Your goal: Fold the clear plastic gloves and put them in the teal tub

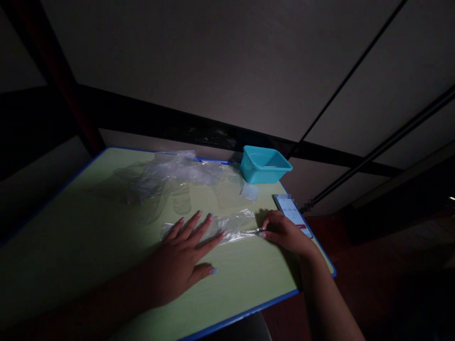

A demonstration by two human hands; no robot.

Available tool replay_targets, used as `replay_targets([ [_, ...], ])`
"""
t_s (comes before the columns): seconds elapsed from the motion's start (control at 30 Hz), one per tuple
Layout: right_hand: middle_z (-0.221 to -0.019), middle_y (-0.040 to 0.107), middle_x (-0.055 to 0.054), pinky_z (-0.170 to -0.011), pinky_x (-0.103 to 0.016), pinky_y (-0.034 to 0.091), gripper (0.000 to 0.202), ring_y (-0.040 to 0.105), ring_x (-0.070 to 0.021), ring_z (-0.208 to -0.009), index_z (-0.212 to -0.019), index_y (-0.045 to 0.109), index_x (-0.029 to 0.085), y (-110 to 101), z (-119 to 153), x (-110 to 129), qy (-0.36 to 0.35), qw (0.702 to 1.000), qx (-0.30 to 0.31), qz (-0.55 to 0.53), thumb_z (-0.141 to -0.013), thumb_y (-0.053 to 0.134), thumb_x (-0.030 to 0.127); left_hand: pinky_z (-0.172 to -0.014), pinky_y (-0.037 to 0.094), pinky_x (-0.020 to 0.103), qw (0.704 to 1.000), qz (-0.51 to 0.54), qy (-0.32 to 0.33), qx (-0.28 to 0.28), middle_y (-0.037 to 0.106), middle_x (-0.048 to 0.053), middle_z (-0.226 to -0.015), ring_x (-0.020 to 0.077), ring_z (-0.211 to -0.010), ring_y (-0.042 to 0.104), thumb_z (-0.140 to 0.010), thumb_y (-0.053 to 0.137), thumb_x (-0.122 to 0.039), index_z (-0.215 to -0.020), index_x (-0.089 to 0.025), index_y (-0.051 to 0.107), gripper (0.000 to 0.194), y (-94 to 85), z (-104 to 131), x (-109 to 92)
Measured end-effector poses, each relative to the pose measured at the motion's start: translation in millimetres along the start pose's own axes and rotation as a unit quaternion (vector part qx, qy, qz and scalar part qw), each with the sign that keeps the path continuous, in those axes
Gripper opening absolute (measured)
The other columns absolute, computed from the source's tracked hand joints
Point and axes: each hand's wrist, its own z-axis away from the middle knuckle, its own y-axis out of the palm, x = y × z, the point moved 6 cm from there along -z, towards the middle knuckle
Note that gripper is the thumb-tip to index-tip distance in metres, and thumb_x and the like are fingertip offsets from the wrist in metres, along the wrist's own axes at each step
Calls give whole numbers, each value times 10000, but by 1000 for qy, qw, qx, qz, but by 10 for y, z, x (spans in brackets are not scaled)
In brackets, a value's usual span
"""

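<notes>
A crinkled piece of clear thin plastic lies flattened on the pale green table. My left hand rests palm down with fingers spread, its fingertips over the left part of that plastic. At the other end, my right hand is closed in a pinch between thumb and fingers on the plastic's right edge, which looks drawn to a narrow point there. Beyond both hands spreads a loose heap of clear plastic, with finger-like lobes resembling disposable gloves. A small whitish square packet lies to the heap's right.
A turquoise plastic basket stands at the table's far right corner. Beside my right hand, a phone with a lit screen lies along the right edge. The table has a blue rim and stands against dark-banded panels. The surroundings are dim.
</notes>
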Motion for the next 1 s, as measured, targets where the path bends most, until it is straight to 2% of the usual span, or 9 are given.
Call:
replay_targets([
  [0.27,-783,571,-38,-744,-325,414,160,520,-190,-818,-719,582,176,50,-19,-12,3,997,-2,76,-860,625,238,-1078,259,592,1000,-1,-2,13,225,54,-1558,372,-1422,193,-916,424,-596,-1458,-413,262,594,17,6,1],
  [0.4,-764,576,-40,-733,-318,428,185,527,-194,-801,-688,581,179,16,-18,-81,42,992,-26,113,-825,666,269,-1069,267,595,1000,-6,-1,14,246,59,-1553,375,-1418,209,-913,458,-569,-1457,-416,267,597,13,-1,-3],
  [0.53,-902,609,-125,-790,-432,433,174,536,-280,-899,-846,621,168,-46,84,-14,115,973,-124,155,-869,593,338,-1076,268,576,1000,-14,-2,-5,244,82,-1551,371,-1415,223,-906,463,-572,-1474,-353,271,638,-2,-1,-10],
  [0.6,-1079,610,-163,-889,-515,397,239,515,-337,-1057,-1024,617,179,-23,195,193,141,951,-201,189,-898,543,367,-1076,272,563,999,-25,-6,-22,230,96,-1554,369,-1416,223,-901,464,-577,-1482,-319,270,665,6,5,-3],
  [0.63,-1193,584,-167,-953,-545,361,283,489,-343,-1140,-1124,592,189,59,229,348,122,953,-204,187,-916,508,362,-1079,270,554,999,-32,-7,-31,227,97,-1556,366,-1418,221,-899,463,-581,-1484,-307,274,673,13,10,2],
  [0.7,-1435,435,-146,-1079,-604,213,444,371,-337,-1315,-1364,439,214,342,250,667,69,975,-135,164,-942,450,353,-1089,260,530,998,-43,-7,-47,245,94,-1554,355,-1420,225,-894,443,-606,-1478,-276,308,685,32,18,11],
  [0.8,-1564,228,-80,-1153,-578,17,648,217,-292,-1424,-1527,133,241,788,236,1041,3,994,4,112,-962,407,404,-1099,250,502,997,-57,-2,-55,295,105,-1537,338,-1417,244,-894,385,-645,-1440,-221,400,691,54,25,20],
  [0.9,-1579,126,-45,-1162,-533,-63,630,123,-236,-1454,-1533,84,225,998,168,1185,-4,995,59,79,-992,310,455,-1097,253,510,997,-64,-1,-38,287,118,-1539,344,-1419,235,-899,399,-609,-1402,-192,460,656,52,21,19],
  [1.0,-1574,109,-64,-1154,-518,-96,645,87,-222,-1459,-1528,120,187,1029,94,1189,12,996,55,69,-988,297,491,-1095,259,521,997,-74,-8,-5,254,132,-1549,348,-1423,221,-881,458,-538,-1411,-167,441,647,55,14,20],
])
